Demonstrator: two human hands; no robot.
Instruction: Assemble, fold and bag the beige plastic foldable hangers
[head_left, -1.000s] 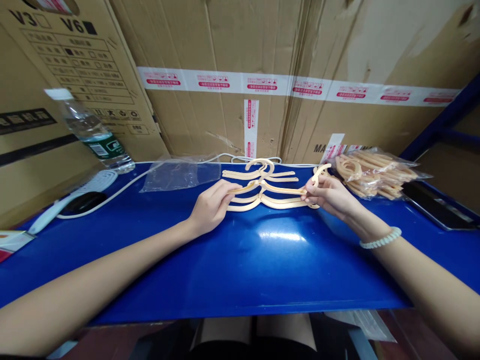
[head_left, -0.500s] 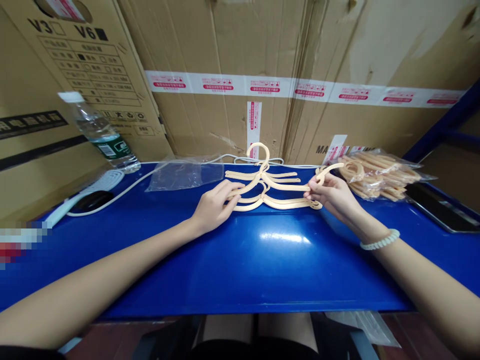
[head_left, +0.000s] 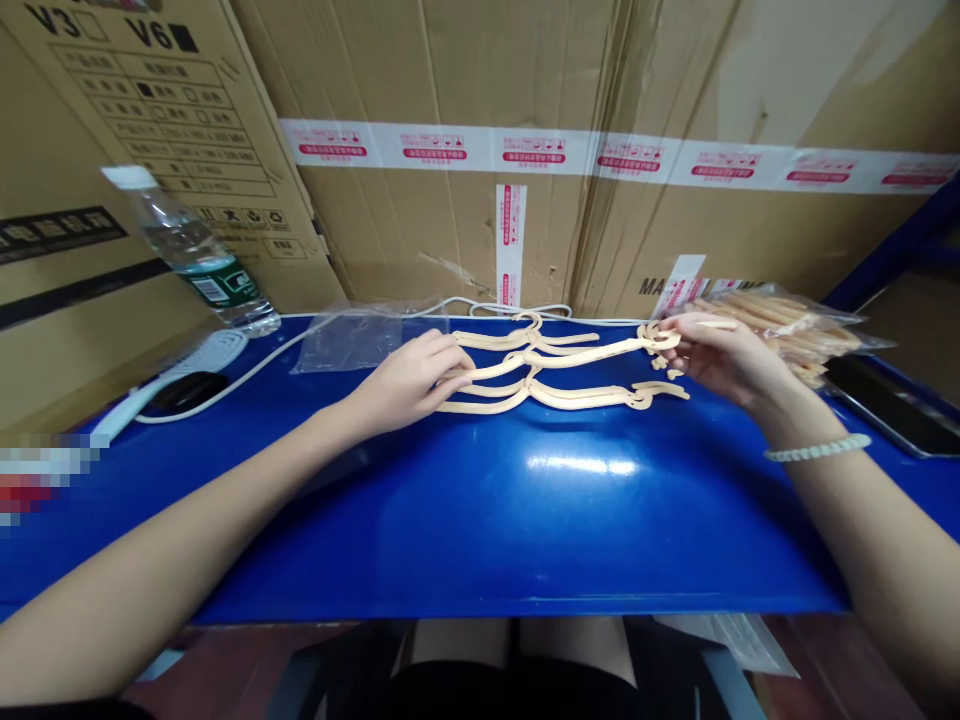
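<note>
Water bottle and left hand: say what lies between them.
Head view: a clear plastic bag and a white cable lie between water bottle and left hand.

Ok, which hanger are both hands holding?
The middle hanger, left hand and right hand at its ends; the other hangers lie on the table.

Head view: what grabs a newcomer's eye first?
The glossy blue table, with both hands at its middle. The left hand and right hand hold one cream hanger by its ends, above more hangers lying flat. A bag of the same sits far right, a bottle far left, and boxes behind.
</note>
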